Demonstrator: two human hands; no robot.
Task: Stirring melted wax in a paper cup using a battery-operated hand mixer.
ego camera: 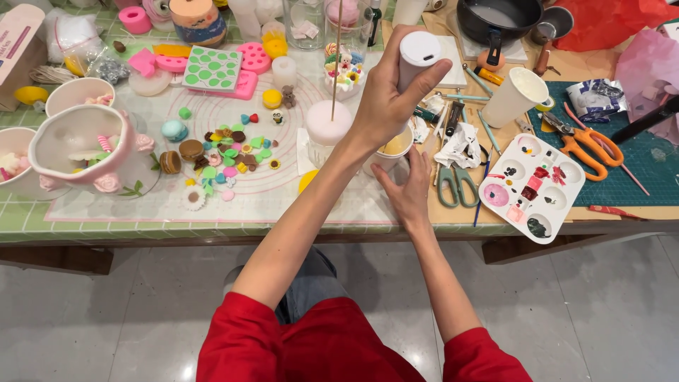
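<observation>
Head view: a person in red sleeves is working at a cluttered craft table (212, 223).
Left hand (385, 99): is gripping a white cylindrical bottle (417, 60), fingers wrapped tight around it, raised above the table.
Right hand (409, 194): is steadying a small white cup (392, 152), fingers loosely curved against its side.
Cup contents: yellowish liquid is showing.
White plastic palette (532, 187): is holding pink, red and dark paint in its wells.
Black pan (495, 18): is holding pale liquid.

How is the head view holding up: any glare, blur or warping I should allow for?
Head view: even indoor light with soft shadows; left hand and the white tube in its grip look sharp; right hand on the paper cup is clear; mild glare on the glossy floor; table edge bows slightly, suggesting wide-angle distortion.
</observation>
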